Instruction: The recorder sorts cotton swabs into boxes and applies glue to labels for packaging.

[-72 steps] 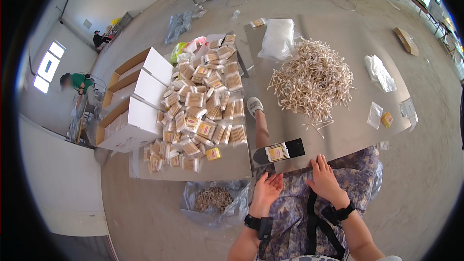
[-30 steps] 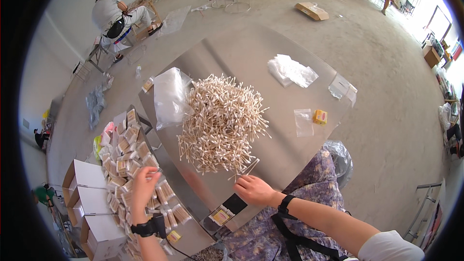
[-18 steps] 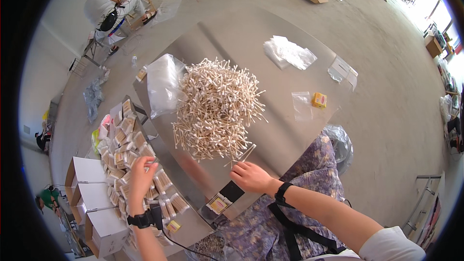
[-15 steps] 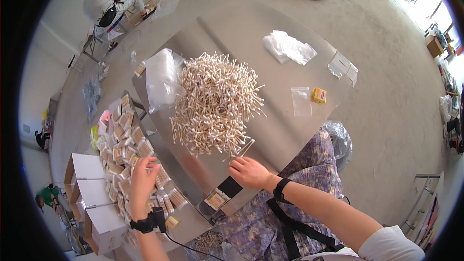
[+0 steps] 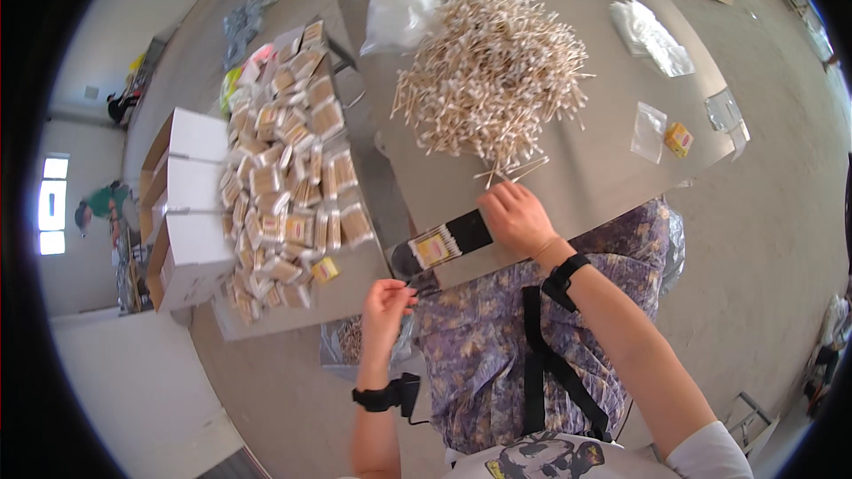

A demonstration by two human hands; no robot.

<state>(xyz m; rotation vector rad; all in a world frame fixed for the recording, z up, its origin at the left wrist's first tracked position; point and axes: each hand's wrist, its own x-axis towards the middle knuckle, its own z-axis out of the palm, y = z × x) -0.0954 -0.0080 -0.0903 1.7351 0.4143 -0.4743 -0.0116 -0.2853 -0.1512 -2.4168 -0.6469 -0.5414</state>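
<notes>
Black flat holder with a yellow label (image 5: 444,242), loaded with a row of pale sticks, lies at the near edge of the grey sheet board (image 5: 612,155), just below the big heap of pale wooden sticks with white tips (image 5: 493,71). Relative to that heap, the right hand (image 5: 517,217) sits directly on its near side, palm down and fingers curled, pressing on the right end of the holder; a few loose sticks lie between the hand and the heap. The left hand (image 5: 387,299) is further toward the person and to the left of the heap, fingers pinched together at the holder's left tip; whether it grips a stick or the holder itself I cannot tell. Left of the heap spreads a layer of small clear packets filled with sticks (image 5: 288,168), and beyond those stand white cardboard boxes (image 5: 186,213). Right of the heap lie a small yellow box in a clear bag (image 5: 678,138) and crumpled clear bags (image 5: 652,31). A clear plastic bag (image 5: 404,0) rests against the heap's far left side.

My judgement: the holder overhangs the board's edge, so an uneven push from either hand could tip it off onto the lap and spill its sticks; a sweeping wrist could also drag loose sticks off the board
</notes>
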